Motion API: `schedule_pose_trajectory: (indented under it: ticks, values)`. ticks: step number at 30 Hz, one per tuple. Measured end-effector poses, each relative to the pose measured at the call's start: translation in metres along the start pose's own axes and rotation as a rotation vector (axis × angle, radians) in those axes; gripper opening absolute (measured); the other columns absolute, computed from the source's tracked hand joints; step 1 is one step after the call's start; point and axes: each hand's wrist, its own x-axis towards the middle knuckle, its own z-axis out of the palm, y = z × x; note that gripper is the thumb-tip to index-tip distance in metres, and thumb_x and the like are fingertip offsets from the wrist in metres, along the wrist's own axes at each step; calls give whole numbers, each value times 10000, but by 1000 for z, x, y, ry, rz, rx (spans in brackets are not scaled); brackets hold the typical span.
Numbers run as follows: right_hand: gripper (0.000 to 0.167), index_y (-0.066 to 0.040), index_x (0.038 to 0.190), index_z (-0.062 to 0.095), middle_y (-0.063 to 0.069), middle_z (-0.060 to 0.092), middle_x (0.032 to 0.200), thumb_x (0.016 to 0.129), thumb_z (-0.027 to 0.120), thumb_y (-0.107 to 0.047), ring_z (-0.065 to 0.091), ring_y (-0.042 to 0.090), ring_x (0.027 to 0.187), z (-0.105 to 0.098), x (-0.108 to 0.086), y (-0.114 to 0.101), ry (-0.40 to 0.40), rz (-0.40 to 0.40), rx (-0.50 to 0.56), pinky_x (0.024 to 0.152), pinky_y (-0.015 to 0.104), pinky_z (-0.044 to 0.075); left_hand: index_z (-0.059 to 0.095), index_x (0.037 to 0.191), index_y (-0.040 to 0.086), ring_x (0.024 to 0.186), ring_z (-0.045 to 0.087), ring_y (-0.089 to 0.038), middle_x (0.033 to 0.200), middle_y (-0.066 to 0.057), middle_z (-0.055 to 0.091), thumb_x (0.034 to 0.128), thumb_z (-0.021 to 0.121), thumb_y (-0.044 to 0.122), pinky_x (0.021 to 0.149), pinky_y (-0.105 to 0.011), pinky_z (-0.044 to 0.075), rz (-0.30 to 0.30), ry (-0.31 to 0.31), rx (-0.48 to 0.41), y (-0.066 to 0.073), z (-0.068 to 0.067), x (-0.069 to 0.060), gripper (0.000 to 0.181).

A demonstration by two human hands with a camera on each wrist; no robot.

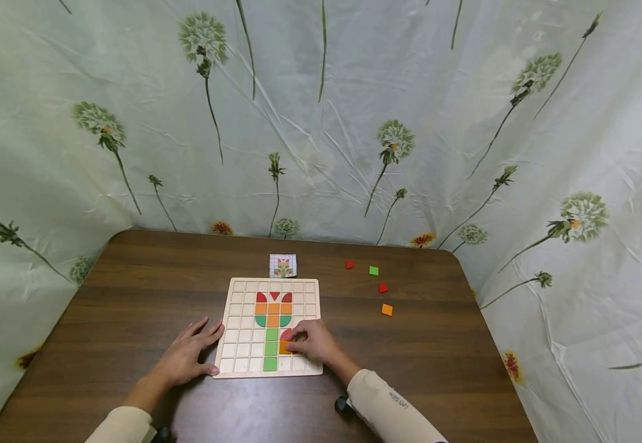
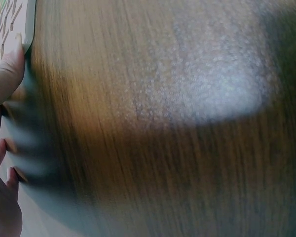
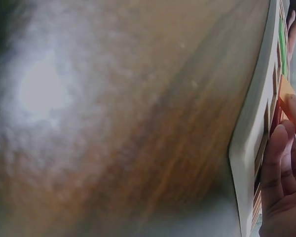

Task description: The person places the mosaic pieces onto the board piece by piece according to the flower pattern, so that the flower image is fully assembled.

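Note:
A pale wooden grid board (image 1: 236,335) lies on the table, with red, orange and green tiles set in it as a flower. My right hand (image 1: 316,343) is over the board's lower right part and pinches an orange square tile (image 1: 284,347) beside the green stem tiles (image 1: 271,347). In the right wrist view that orange tile (image 3: 286,91) stands tilted at the fingertips. A red tile (image 1: 285,335) lies just above it, partly covered by the fingers. My left hand (image 1: 184,357) rests at the board's left edge, fingers spread, thumb (image 2: 12,61) on the corner.
A small pattern card (image 1: 283,266) lies behind the board. To the right are loose tiles: red ones (image 1: 350,264) (image 1: 383,288), a green square (image 1: 373,271) and an orange square (image 1: 387,310). A flowered curtain (image 1: 332,123) hangs along the brown table's (image 1: 431,344) back edge.

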Motion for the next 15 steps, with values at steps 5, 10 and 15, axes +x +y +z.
schedule_pose_trajectory:
  ticks: [5,10,15]
  values:
    - [77,-54,797,751,-43,634,728,771,805,-102,449,-37,623,1,0,2,16,-63,-39,556,137,394,491,1387,10,1357,268,-474,1457,-172,445,638,835,419,1056,-641,206,-4,-11,0,0,-1,0,920]
    - [53,-55,795,760,-41,630,739,787,792,-96,458,-27,648,2,-1,2,3,-81,-60,572,136,394,492,1386,10,1357,267,-473,1457,-171,446,639,835,419,1054,-644,207,-8,-17,-2,1,-1,0,918]
    - [41,-55,788,763,-33,627,744,791,786,-90,462,-22,653,2,-2,0,2,-82,-66,571,136,392,495,1383,8,1351,274,-474,1454,-173,448,635,832,424,1046,-647,215,3,-8,0,1,-1,-1,920]
